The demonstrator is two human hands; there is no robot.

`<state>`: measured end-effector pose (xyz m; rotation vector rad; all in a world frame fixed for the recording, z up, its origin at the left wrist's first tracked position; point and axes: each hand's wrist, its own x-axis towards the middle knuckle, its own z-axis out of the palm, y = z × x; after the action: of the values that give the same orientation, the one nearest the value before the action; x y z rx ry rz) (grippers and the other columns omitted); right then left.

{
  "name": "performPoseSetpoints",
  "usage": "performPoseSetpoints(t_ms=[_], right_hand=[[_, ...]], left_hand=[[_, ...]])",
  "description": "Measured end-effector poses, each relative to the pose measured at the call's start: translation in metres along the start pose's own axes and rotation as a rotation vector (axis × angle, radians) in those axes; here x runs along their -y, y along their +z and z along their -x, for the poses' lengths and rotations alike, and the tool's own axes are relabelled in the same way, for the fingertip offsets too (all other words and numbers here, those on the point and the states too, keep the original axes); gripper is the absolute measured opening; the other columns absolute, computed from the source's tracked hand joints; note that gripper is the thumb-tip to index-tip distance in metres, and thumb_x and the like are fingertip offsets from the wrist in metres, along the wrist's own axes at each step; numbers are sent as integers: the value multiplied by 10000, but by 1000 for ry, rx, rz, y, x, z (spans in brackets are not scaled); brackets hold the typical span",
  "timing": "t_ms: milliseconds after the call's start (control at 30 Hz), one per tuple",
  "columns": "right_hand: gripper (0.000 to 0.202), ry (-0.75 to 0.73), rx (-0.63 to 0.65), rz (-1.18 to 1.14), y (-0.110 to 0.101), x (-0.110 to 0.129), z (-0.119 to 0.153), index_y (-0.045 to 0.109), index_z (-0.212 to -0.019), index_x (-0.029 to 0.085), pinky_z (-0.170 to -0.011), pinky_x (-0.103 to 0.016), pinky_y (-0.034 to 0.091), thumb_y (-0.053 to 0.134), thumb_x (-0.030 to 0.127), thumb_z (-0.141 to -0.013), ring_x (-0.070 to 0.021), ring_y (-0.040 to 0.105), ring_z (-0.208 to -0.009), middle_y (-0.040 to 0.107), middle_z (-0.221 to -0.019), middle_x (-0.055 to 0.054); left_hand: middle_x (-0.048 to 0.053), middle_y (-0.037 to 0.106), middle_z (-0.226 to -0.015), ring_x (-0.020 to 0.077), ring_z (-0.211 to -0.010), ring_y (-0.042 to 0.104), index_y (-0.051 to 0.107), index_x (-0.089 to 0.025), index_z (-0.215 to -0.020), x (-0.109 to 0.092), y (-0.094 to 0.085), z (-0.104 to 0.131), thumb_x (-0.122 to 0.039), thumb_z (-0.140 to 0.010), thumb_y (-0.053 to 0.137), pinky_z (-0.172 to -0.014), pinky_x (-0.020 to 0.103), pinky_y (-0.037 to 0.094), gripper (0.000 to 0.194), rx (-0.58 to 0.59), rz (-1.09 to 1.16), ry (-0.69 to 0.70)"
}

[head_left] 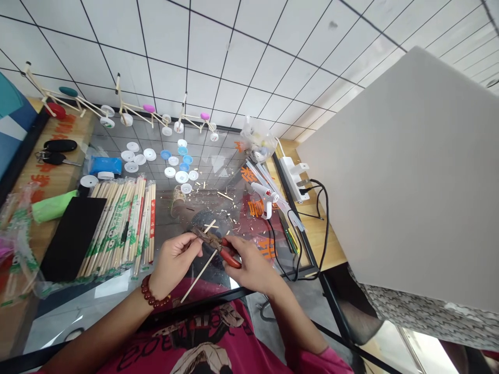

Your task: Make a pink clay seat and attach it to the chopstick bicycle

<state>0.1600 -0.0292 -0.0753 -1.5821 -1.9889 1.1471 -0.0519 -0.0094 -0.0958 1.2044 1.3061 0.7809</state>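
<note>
My right hand (251, 264) is wrapped around the red handles of a pair of pliers (230, 255), whose worn metal jaws point to the left. Thumb and forefinger of my left hand (174, 259) are pinched together at the tip of those jaws; what they hold is too small and hidden to make out. Beneath the pliers a long thin wooden stick (198, 277) slants across the glass tabletop. Short cut stick pieces (210, 226) lie just beyond the jaws. Small wood chips are scattered over the glass farther off.
Wrapped chopsticks (113, 223) and a black sheet (73, 236) lie at left. Bottle caps (181, 177) are spread behind. Several small stick-built models (144, 108) stand along the wall. A glue gun (265, 196), glue sticks (290, 212) and a power strip (293, 179) with cables are at right.
</note>
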Motion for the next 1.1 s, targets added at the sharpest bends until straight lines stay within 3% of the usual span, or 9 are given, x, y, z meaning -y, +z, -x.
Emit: performPoseSetpoints(t_ms=[300,533,767,1100], right_hand=[[520,33,169,183,-5,-2,-11,506,-1260,205,-831,-325,452,570,156,-746,-230,619,-960,644,-1100,-83],[381,100,168,293,3,6,-13,480,-1122,214,-700,-294,376,526,177,-746,-203,568,-806,613,-983,-52],[314,74,193,305,4,0,-16,451,-1040,221,-659,-280,320,522,194,-736,-185,527,-748,612,-943,-36],[264,97,280,435,1,0,-24,427,-1014,222,-617,-288,259,512,253,-767,-209,597,-750,667,-947,-55]], left_hand=[[-16,590,-593,134,-586,502,608,-196,-608,6,-2,-3,-404,-879,531,-604,257,370,351,-12,-94,16],[-10,610,-623,146,-633,543,601,-196,-625,8,-1,-6,-418,-890,510,-640,263,383,358,-24,-107,33],[-8,612,-619,151,-627,543,603,-197,-622,12,-1,-7,-424,-887,508,-637,268,377,362,-24,-138,30],[-11,565,-603,156,-616,516,552,-204,-610,13,-4,-11,-426,-907,446,-634,277,364,386,31,-191,29]])
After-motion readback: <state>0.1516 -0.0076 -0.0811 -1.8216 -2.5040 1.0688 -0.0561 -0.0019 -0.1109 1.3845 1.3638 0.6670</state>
